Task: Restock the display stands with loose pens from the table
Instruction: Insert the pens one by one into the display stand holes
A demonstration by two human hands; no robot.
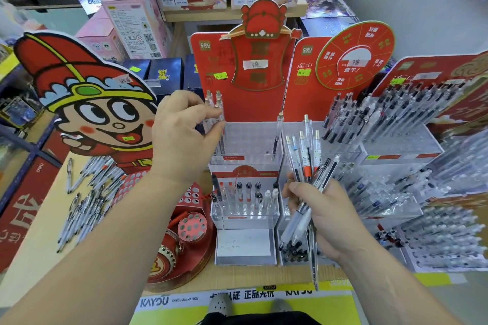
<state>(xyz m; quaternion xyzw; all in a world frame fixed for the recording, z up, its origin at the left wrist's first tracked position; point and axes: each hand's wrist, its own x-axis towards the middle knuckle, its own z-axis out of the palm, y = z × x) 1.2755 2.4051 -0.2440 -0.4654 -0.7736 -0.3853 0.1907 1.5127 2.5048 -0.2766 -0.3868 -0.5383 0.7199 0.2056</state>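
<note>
Head view: the left hand point(182, 137) curls its fingertips around slim clear pens point(218, 100) standing in the top tier of the red-backed clear acrylic display stand point(253, 137). The right hand point(327, 219) grips a fanned bundle of clear pens point(307, 166). Loose clear pens point(87, 192) lie scattered on the tan table point(42, 243), left of the stand.

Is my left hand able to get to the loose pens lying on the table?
Probably yes. The loose pens lie uncovered on the table on that side. The left hand is pinching pens in the stand, so it must let go first.
</note>
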